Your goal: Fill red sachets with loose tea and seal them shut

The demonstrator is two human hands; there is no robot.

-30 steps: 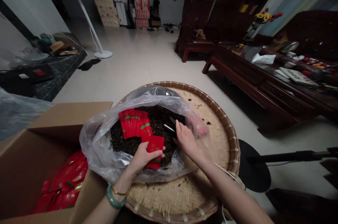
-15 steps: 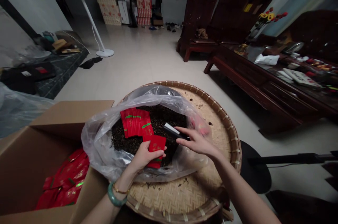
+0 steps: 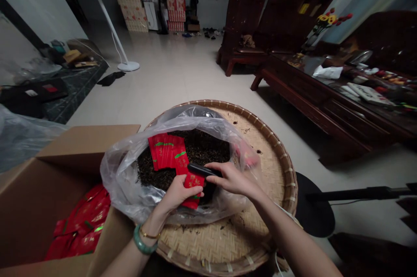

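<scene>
My left hand (image 3: 182, 191) grips a red packet (image 3: 193, 181) with gold print, thumb on its front. In my right hand (image 3: 230, 178) is a slim black handheld device (image 3: 200, 169), which lies across the top edge of that packet. Whether its jaws are closed on the edge I cannot tell. Behind, a fanned row of red packets (image 3: 166, 151) with green bands rests on dark loose tea leaves (image 3: 205, 144). The leaves fill an open clear plastic bag (image 3: 120, 168), which sits on a round woven bamboo tray (image 3: 208, 248).
An open cardboard box (image 3: 87, 140) with several red packets (image 3: 83, 222) inside stands at the left. A black round stand base (image 3: 314, 205) is right of the tray. Farther off are a white standing fan (image 3: 112, 29) and a dark wooden table (image 3: 312, 90).
My right hand has moved left and slightly down, bringing the black device from beside the held packet onto its top edge. The left hand stays nearly still.
</scene>
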